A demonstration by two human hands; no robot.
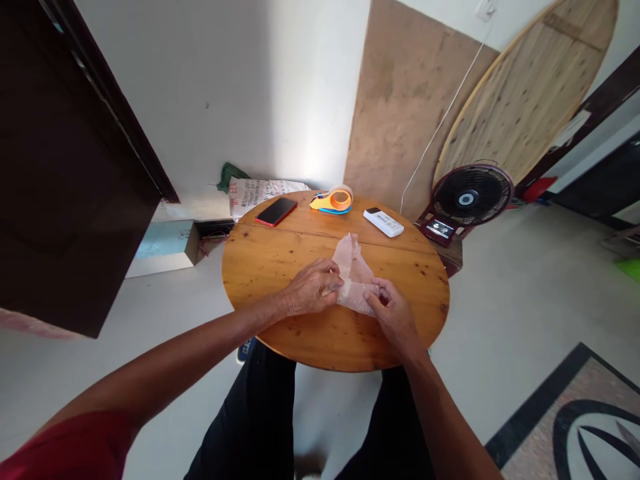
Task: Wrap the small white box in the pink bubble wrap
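On the round wooden table (300, 343) lies a thin, whitish translucent sheet (356, 267), crumpled and partly folded; it could be plastic film or thin foam, I cannot tell which. My left hand (316, 287) pinches its left edge between thumb and fingers. At the lower right corner my right hand (393, 307) grips the same sheet, thumb on top and fingers curled at its edge. The sheet's upper end sticks up loosely away from both hands.
Behind the sheet are an orange and blue tape dispenser (333, 200), a phone with red edges (277, 211) and a white rectangular device (383, 222). A fan (470, 200) stands right of the table. A large wooden board (530, 93) leans behind it.
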